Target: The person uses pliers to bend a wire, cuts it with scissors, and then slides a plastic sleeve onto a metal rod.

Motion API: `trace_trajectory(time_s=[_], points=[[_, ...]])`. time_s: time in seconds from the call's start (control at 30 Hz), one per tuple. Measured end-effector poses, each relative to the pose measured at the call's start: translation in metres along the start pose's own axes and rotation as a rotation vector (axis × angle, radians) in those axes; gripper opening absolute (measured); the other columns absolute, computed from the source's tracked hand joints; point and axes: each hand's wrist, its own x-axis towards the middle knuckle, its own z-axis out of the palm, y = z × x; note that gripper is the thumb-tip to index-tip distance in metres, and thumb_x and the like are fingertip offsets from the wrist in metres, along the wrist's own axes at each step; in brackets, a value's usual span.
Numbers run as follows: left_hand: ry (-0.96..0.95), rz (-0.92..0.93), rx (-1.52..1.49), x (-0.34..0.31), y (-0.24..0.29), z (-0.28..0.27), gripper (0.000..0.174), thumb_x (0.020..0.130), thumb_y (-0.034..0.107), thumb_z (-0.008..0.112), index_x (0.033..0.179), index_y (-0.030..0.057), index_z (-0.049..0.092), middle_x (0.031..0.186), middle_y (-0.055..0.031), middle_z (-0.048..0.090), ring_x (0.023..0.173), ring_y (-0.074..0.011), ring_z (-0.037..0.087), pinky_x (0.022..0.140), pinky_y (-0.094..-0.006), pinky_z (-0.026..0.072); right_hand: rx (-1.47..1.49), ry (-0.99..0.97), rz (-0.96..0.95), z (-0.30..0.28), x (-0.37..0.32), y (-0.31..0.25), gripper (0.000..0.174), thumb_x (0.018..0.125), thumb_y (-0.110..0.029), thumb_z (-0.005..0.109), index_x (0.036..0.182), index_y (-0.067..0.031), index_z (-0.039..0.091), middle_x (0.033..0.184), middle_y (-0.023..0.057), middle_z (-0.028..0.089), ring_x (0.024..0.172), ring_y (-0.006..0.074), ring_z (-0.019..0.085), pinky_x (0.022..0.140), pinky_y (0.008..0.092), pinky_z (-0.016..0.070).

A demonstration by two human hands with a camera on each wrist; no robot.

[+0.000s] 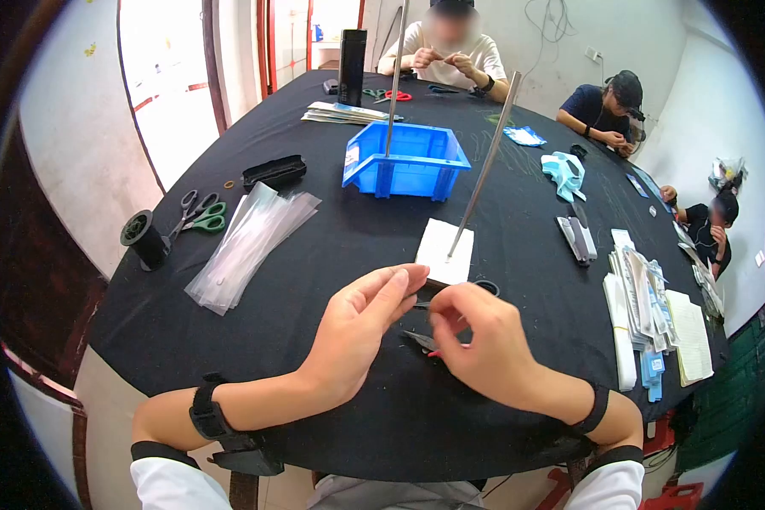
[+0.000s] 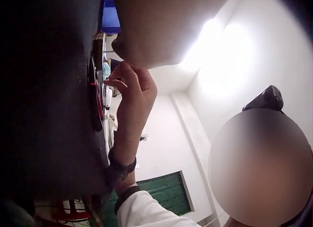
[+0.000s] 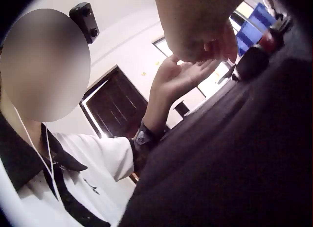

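Observation:
My left hand [image 1: 353, 327] is raised over the near part of the black-covered table, thumb and fingertips brought together near a white block. The right hand [image 1: 489, 340] hovers beside it, fingers bent and thumb close to the index finger; I cannot tell whether something thin is pinched in either hand. A metal rod [image 1: 487, 153] rises from the white block [image 1: 438, 242] just beyond the fingertips. Below the right hand lies a small cutting tool [image 1: 418, 341] with pointed blades and a bit of red, partly hidden. Dark-handled scissors [image 1: 487, 287] lie behind that hand, also partly covered.
A blue bin [image 1: 408, 174] stands beyond the block, with another rod [image 1: 394, 93] rising there. Left are clear plastic sleeves [image 1: 251, 246], green scissors [image 1: 208, 218] and a dark spool [image 1: 144, 240]. A stapler [image 1: 576, 236] and packets [image 1: 642, 297] lie right. Several people sit around.

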Motion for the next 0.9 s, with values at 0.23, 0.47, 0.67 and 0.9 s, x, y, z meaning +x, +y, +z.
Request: trace_trajectory(time_s=[0.23,0.47,0.67,0.9], points=[[-0.033,-0.023,0.185,0.001,0.008,-0.003,0.03,0.094,0.022,0.048,0.105,-0.0024,0.06,0.106,-0.0149,0.063,0.093,-0.0193,0.062,0.068,-0.0282,0.054,0.137,-0.06,0.18,-0.04,0.01,0.012,0.006,0.079,0.0,0.058,0.083,0.0029,0.055,0.072,0.0123,0.06,0.066,0.0193,0.062,0.061,0.0302,0.0499],[-0.058,-0.024,0.194,0.009,0.017,-0.011,0.024,0.092,0.021,0.049,0.085,0.0001,0.061,0.08,-0.0112,0.064,0.054,-0.0121,0.059,0.041,-0.021,0.0416,0.297,-0.118,0.339,-0.066,0.017,0.046,0.008,0.082,-0.004,0.057,0.083,0.0032,0.057,0.069,0.0044,0.06,0.064,0.0079,0.057,0.058,0.0223,0.0459],[-0.218,0.174,0.612,0.01,0.025,-0.01,0.029,0.086,0.018,0.053,0.067,0.0003,0.064,0.058,-0.0076,0.059,0.047,-0.0128,0.055,0.042,-0.0235,0.0381,0.198,-0.113,0.263,-0.076,0.015,0.043,0.009,0.081,-0.006,0.059,0.082,0.0025,0.058,0.07,0.0042,0.061,0.064,0.0083,0.057,0.06,0.0224,0.0466],[-0.222,0.842,1.557,0.014,0.018,-0.009,0.021,0.083,0.013,0.057,0.095,-0.0033,0.063,0.083,-0.0164,0.064,0.077,-0.0291,0.061,0.072,-0.0368,0.0467,0.291,-0.24,0.308,-0.089,0.014,0.036,0.006,0.083,-0.005,0.057,0.084,0.0007,0.057,0.075,0.0017,0.058,0.07,0.007,0.056,0.066,0.0208,0.0462]])
